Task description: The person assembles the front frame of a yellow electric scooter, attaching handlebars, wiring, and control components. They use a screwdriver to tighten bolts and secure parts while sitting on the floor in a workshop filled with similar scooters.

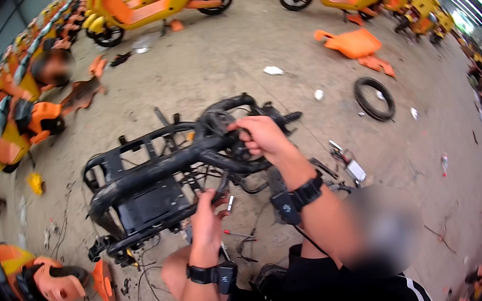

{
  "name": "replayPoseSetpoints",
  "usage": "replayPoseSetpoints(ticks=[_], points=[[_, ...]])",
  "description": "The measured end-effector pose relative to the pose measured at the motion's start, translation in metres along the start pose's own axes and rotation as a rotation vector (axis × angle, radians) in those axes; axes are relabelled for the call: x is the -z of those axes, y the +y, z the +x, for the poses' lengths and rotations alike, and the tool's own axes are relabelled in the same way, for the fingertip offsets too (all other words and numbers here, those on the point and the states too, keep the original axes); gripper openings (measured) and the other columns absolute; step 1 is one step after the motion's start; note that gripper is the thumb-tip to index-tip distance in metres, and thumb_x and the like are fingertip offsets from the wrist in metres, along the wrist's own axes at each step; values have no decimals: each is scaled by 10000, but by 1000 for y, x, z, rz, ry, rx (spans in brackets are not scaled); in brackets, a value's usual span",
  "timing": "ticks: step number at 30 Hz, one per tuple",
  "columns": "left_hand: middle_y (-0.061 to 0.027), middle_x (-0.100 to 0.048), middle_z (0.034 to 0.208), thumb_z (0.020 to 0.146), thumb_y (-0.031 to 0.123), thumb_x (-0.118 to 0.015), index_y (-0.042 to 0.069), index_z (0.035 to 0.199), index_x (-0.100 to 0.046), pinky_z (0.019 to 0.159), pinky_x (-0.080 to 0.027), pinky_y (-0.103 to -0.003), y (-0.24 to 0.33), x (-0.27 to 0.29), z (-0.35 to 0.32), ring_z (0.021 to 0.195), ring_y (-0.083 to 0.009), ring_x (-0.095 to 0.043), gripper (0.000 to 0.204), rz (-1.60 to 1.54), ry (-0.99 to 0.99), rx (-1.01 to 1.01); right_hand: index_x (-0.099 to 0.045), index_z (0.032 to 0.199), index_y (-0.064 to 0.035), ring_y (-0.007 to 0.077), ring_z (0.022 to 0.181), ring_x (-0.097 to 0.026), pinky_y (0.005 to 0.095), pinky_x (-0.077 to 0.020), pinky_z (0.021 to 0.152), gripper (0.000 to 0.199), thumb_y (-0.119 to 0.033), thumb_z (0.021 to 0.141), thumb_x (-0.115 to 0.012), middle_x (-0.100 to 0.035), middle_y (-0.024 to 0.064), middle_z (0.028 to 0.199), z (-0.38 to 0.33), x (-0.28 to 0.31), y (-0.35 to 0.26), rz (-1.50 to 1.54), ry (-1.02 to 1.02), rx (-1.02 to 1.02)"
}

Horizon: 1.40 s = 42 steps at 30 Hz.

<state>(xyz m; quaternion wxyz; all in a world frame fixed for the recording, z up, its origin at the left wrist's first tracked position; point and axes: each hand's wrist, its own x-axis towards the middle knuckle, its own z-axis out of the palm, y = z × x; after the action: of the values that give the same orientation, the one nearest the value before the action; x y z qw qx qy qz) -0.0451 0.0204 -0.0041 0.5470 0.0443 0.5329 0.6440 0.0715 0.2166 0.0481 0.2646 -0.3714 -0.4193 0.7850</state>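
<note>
The right hand (260,136) clamps the stripped black tubular metal scooter frame (149,183); the left hand (206,212) should steady it, grip pinching its underside.

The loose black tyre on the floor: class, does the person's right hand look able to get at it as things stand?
Probably not: the right hand grips the black scooter frame, and the tyre lies apart on the concrete beyond it. Nothing blocks the way, though.
</note>
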Motion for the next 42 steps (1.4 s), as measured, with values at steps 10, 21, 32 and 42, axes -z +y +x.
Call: replayPoseSetpoints(ticks=[10, 21, 32, 42], points=[[-83, -667, 952, 920, 295, -588, 95, 971, -590, 676, -437, -317, 1, -8, -12, 861, -160, -613, 206, -94, 27, 22, -686, 934, -44, 19, 352, -292, 207, -180, 324, 249, -268, 946, -577, -421, -70, 531, -14, -5, -30, -108, 137, 210], [-68, -660, 951, 918, 300, -598, 98, 986, -584, 690, -426, -310, 5, -8, -13, 864, -154, -606, 213, -127, -25, 41, -728, 855, -2, 31, 461, -339, 224, -228, 441, 353, -333, 922, -626, -430, -61, 525, -2, 13, -14, -688, 182, 208], [-31, -655, 844, 897, 325, -614, 102, 961, -617, 613, -425, -258, 5, -13, -16, 752, -109, -602, 231, -154, 7, 32, -728, 894, -34, 25, 388, -281, 226, -179, 379, 340, -357, 922, -625, -418, -67, 506, 0, 16, -20, -595, 117, 28], [-9, -494, 658, 913, 258, -586, 91, 891, -527, 527, -394, -294, 4, -13, -13, 543, -119, -446, 179, -182, 1, 6, -520, 937, -53, 54, 401, -288, 236, -210, 352, 300, -318, 1027, -412, -370, -34, 559, -19, -17, 5, -285, 3, -38]])
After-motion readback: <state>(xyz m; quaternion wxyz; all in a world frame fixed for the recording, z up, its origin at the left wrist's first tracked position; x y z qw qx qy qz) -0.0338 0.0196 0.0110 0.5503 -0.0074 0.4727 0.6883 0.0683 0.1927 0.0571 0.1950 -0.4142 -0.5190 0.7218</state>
